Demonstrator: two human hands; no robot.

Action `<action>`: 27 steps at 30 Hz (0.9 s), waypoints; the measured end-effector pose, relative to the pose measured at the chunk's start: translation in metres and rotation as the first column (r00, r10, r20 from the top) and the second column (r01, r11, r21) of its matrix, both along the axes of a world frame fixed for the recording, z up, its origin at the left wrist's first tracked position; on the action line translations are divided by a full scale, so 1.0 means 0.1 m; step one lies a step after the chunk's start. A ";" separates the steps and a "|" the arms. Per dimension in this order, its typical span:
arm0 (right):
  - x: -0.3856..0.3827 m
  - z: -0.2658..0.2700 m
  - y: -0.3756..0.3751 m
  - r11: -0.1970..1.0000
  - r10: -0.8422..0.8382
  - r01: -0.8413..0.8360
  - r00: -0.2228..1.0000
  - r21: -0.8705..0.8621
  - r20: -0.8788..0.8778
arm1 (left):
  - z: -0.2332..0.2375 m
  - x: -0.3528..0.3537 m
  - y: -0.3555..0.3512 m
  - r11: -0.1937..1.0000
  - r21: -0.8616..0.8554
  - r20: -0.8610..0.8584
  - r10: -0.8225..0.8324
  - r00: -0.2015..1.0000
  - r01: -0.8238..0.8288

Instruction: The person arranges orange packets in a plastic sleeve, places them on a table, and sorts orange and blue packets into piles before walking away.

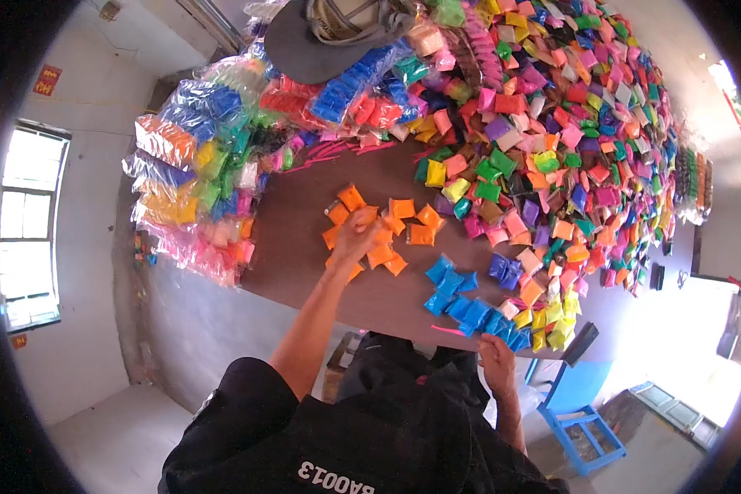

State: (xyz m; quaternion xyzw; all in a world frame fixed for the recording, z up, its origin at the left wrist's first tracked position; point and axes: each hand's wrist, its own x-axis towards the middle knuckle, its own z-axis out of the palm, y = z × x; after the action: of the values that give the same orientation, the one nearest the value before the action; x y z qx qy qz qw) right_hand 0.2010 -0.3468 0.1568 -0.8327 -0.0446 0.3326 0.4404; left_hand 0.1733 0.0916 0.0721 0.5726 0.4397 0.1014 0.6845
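My left hand [356, 236] reaches over a loose group of small orange packets [401, 208] on the brown table. Its fingers are bent together on an orange packet, partly hidden beneath them. At the front edge, my right hand [496, 361] is closed, thumb and fingers pinching the end of a blue packet [519, 338]. More blue packets [448, 284] lie overlapping in a line leading to that hand. The packets look like small, clear-wrapped pouches with coloured filling.
A big heap of mixed-colour packets [552, 123] covers the table's right and back. Bagged bundles [181, 165] pile up at left, with a dark cap [329, 45] at the back. Yellow packets [560, 317] and purple packets [505, 269] sit near the blue ones. A blue chair [580, 407] stands at lower right.
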 end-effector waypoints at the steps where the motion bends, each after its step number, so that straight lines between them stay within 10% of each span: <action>1: -0.06 -0.04 -0.01 1.000 -0.002 0.002 1.000 0.005 0.009 | -0.01 -0.16 0.05 0.998 0.063 -0.098 0.002 0.995 0.004; 6: -0.30 -0.01 -0.01 0.998 0.038 -0.041 0.995 -0.037 -0.089 | -0.33 -1.27 0.29 0.768 0.472 -0.656 -0.022 0.754 0.433; 27: -0.41 -0.18 -0.90 0.989 0.018 -0.031 0.996 -0.144 -0.085 | 0.05 -1.40 -0.26 0.409 0.547 -0.778 -0.074 0.624 0.730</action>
State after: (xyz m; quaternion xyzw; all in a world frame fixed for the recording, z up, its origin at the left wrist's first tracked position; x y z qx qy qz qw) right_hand 0.1598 -0.4363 0.1384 -0.8473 -0.0122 0.3748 0.3761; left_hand 0.0337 0.0659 0.0773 0.9143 0.3741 -0.0906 0.1263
